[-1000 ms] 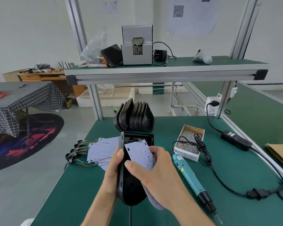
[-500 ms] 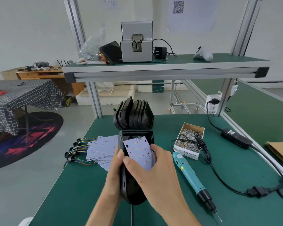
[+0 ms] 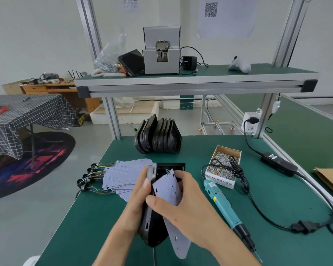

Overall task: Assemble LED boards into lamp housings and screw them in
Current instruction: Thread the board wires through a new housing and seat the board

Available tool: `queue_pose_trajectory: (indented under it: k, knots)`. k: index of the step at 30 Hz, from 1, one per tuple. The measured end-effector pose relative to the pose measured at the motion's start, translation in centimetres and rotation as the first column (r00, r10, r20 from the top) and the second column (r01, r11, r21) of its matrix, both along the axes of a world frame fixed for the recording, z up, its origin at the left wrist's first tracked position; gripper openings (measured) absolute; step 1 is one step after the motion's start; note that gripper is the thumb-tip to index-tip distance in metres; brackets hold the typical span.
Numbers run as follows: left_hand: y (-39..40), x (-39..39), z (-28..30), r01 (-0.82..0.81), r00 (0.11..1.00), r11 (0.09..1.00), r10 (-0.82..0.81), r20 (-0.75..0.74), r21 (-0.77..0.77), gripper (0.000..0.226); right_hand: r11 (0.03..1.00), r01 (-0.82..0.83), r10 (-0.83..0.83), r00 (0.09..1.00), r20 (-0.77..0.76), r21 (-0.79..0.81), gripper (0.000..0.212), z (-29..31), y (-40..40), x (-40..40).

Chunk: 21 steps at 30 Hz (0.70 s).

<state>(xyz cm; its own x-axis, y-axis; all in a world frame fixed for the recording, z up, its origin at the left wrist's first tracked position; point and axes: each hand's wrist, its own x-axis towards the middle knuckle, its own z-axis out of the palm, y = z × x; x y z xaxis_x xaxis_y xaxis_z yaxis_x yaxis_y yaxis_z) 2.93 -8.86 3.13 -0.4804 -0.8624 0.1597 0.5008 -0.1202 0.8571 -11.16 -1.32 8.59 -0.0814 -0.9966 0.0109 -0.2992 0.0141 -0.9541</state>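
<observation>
At the near edge of the green workbench, a left hand grips a black lamp housing tilted on edge, apparently to open its cavity, while the right hand pinches a pale LED board angled into it, not yet seated. To the right lie a teal electric screwdriver and a screw box marked "SPRING BALANCER"; spare boards fan out at left, spare housings stand beyond.

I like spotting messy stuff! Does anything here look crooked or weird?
Yes. The pale LED board in the right hand sits tilted, sticking out of the black plastic lamp housing held by the left hand, not yet seated flat.
</observation>
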Motion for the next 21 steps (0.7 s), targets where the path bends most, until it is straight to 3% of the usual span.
queue_pose_trajectory:
  k: [2, 6, 8, 11, 13, 15, 16, 18, 21]
  knots:
    - [0.3, -0.1, 0.2, 0.046, 0.998, 0.998, -0.045, -0.033, 0.035, 0.079, 0.999, -0.004, 0.004, 1.0, 0.004, -0.034, 0.069, -0.2, 0.0, -0.1]
    - [0.3, -0.3, 0.9, -0.036, 0.998, 0.997, 0.032, 0.05, 0.07, 0.077, 0.998, -0.012, 0.014, 1.0, 0.028, -0.058, 0.071, -0.3, -0.3, -0.8]
    - [0.2, -0.4, 0.9, -0.044, 0.994, 0.999, 0.043, 0.099, 0.01, 0.058, 0.998, -0.051, 0.052, 0.999, 0.009, -0.045, 0.075, -0.3, -0.4, -1.0]
    - [-0.3, -0.3, 0.5, -0.15, 0.956, 0.974, 0.187, 0.226, -0.169, 0.024, 0.989, -0.142, 0.141, 0.99, -0.023, -0.032, 0.081, -0.3, -0.2, -1.0]
    - [-0.5, -0.3, 0.2, -0.185, 0.939, 0.962, 0.234, 0.253, -0.201, 0.022, 0.982, -0.186, 0.186, 0.981, -0.047, 0.0, 0.079, -0.1, -0.3, -1.3]
    - [-0.6, -0.4, 0.3, -0.207, 0.934, 0.961, 0.25, 0.255, -0.184, 0.02, 0.982, -0.185, 0.186, 0.982, -0.042, 0.032, 0.056, 0.2, -1.1, -1.3]
    - [-0.7, -0.5, 0.3, -0.215, 0.925, 0.957, 0.264, 0.274, -0.197, 0.025, 0.987, -0.142, 0.141, 0.99, 0.031, 0.075, 0.041, 0.2, -1.8, -1.1]
    - [-0.9, -0.6, 0.5, -0.182, 0.898, 0.94, 0.279, 0.341, -0.288, 0.035, 0.987, -0.08, 0.051, 0.979, 0.198, 0.14, 0.036, -0.3, -2.6, -1.4]
    - [-1.3, -0.5, 0.6, -0.106, 0.846, 0.889, 0.316, 0.43, -0.445, 0.043, 0.992, -0.039, 0.012, 0.976, 0.216, 0.12, 0.026, -0.7, -3.4, -2.2]
